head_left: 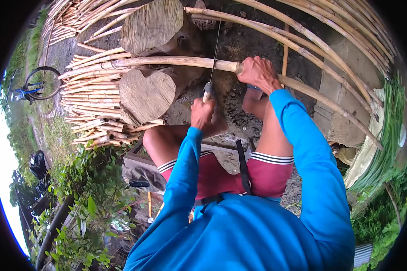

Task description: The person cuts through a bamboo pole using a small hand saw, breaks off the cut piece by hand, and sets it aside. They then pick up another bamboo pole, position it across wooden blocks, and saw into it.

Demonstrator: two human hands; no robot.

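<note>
The long bamboo pole (181, 62) runs across in front of the seated person, passing over the side-by-side cut logs (148, 94) and on under the right hand (258, 74). That hand is closed round the pole from above, knuckles up, fingers curled over it. The thin saw blade (215, 45) crosses the pole a little to the left of that grip; I can't tell how deep it sits. Below the crossing, the left hand (202, 113) is wrapped tight about the saw handle (207, 91), held off the pole and near the person's shin. Over on the left, short cut bamboo pieces (88, 97) lie heaped against the logs, while more long poles (298, 36) arch past beyond the right hand.
</note>
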